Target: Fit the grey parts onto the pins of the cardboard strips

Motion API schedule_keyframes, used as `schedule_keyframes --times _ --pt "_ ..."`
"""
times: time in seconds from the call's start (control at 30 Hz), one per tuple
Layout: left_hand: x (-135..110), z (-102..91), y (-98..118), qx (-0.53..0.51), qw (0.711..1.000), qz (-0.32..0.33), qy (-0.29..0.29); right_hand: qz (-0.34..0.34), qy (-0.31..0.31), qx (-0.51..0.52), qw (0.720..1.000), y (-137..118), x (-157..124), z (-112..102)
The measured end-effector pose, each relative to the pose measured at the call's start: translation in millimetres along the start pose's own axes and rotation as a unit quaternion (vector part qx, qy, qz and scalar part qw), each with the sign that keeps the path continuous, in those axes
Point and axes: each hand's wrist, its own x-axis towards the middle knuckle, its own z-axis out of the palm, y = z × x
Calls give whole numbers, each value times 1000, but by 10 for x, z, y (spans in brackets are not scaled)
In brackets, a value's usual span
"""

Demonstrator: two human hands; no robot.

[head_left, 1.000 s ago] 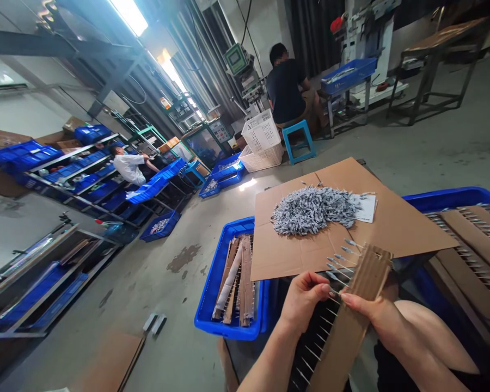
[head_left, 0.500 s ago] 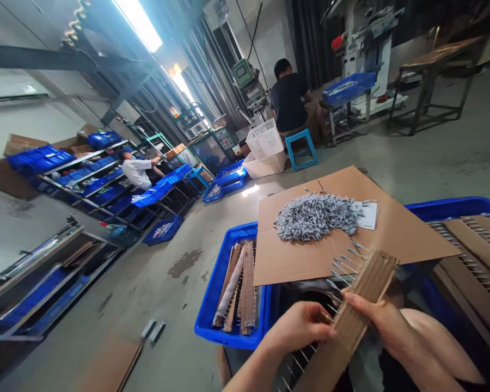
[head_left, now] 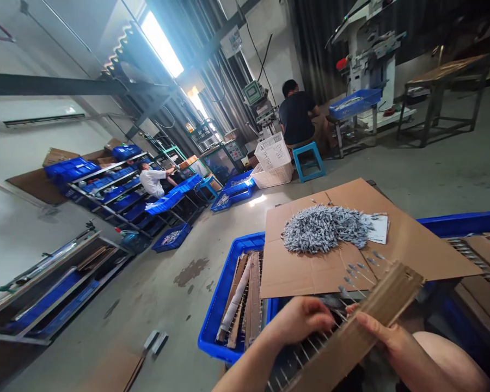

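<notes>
While your right hand (head_left: 386, 338) clamps the corrugated cardboard strip (head_left: 353, 340) by its edge between thumb and fingers, your left hand (head_left: 300, 322) sits bunched against the row of thin metal pins (head_left: 298, 359) set through it; you can't tell whether those fingers pinch a pin. The strip runs from near you up to the right, just over the cardboard sheet (head_left: 310, 272). It should feel light and fairly stiff, but it may flex across its flutes, so hold the bare cardboard, well away from the sharp, easily bent points. Farther along the sheet lies a heap of small grey pieces (head_left: 322, 230), beside a white paper slip (head_left: 378, 228). To the left, a blue plastic crate (head_left: 213, 310) holds more pinned strips (head_left: 249, 294); another blue crate (head_left: 461, 224) sits right. A seated co-worker (head_left: 298, 111) is far off.
</notes>
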Motion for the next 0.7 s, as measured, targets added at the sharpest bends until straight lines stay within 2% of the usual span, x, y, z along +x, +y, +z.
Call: schedule_keyframes --times 0.07,0.13,0.2,0.3,0.4,0.57,0.7 --pt "281 -73 109 27 993 52 105 -16 29 -3 999 -27 30 -52" --pt "591 -150 214 95 968 49 228 -34 47 -17 998 -13 75 -114" --pt "874 -220 290 132 952 34 276 -48 59 -27 997 25 121 -161" --pt "1170 -278 317 173 937 13 304 -56 72 -21 996 63 156 -178" --pt "1297 -268 255 225 917 -11 328 -63 89 -10 994 35 135 -149" --pt "1283 -222 116 280 896 -44 342 -86 83 -14 993 -59 69 -101" --pt "1175 -236 52 268 901 -46 337 -96 87 -30 991 -81 53 -90"
